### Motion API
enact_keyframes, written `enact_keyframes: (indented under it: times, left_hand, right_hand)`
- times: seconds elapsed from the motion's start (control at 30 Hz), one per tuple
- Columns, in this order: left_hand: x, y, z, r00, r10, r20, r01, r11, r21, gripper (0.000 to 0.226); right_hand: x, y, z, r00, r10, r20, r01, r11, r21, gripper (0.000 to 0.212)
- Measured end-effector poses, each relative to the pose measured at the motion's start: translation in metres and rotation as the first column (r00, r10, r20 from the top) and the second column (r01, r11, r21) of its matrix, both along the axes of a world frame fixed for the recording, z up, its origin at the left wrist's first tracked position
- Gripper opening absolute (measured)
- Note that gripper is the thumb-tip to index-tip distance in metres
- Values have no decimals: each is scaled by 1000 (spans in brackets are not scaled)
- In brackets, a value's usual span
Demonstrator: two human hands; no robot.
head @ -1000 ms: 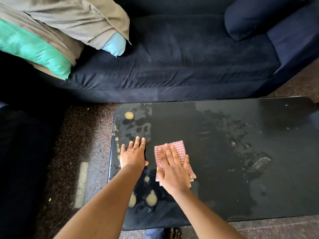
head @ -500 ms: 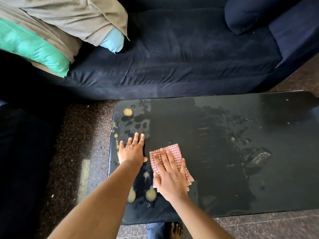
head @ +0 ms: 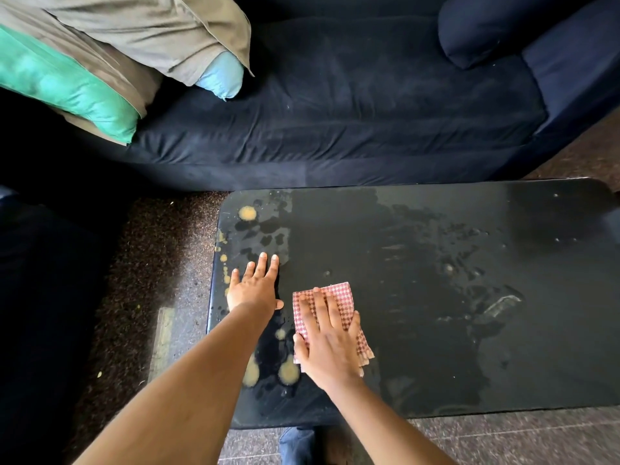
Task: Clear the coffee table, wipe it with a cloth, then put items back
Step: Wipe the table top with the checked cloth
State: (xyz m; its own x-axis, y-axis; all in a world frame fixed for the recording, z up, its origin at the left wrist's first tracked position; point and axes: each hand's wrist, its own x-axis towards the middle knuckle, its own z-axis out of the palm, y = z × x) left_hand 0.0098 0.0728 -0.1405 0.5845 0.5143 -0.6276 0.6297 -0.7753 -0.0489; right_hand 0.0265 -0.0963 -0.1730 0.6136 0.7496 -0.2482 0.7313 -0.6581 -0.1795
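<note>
The black glossy coffee table (head: 419,229) fills the lower right, its top smeared with wet streaks and several tan spots near the left end. A folded red-and-white checked cloth (head: 340,297) lies on the table near the front left. My right hand (head: 327,340) presses flat on the cloth with straight fingers. Just left of it, my left hand (head: 256,285) rests flat on the bare tabletop, fingers spread toward the sofa. No other objects stand on the table.
A dark blue sofa (head: 335,105) runs along the far side of the table, with grey, green and light blue pillows (head: 100,62) at its left end and a dark cushion (head: 479,25) at the right. Speckled floor (head: 151,280) lies to the left. My foot shows below the table's front edge.
My right hand has slid the cloth slightly toward me and to the left. The left hand has stayed flat in about the same spot.
</note>
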Motion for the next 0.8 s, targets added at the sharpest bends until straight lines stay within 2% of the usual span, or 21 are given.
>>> enact_keyframes:
  times: [0.13,0.33,0.57,0.7,0.8]
  left_hand:
    - [0,0,1,1000,5,-1,-5,1000,-10,94]
    - [0,1,-1,1000,-4,-6,4,1000,0,94]
    - [-2,1,-1,1000,0,1,0,1000,-11,94]
    - [-1,2,-2,1000,0,2,0,1000,-12,93]
    - [-2,1,-3,1000,0,5,0,1000,-12,93]
  right_hand:
    - [34,-28,-8,984,154,92,-151,988,-46,66]
    - [31,-39,-8,997,57,45,-55,998,-25,72]
    - [20,-38,-11,982,182,55,-182,983,-7,69]
    - [29,-75,-13,994,73,80,-68,996,-57,71]
    - [14,-70,-9,997,-44,64,48,997,-64,73]
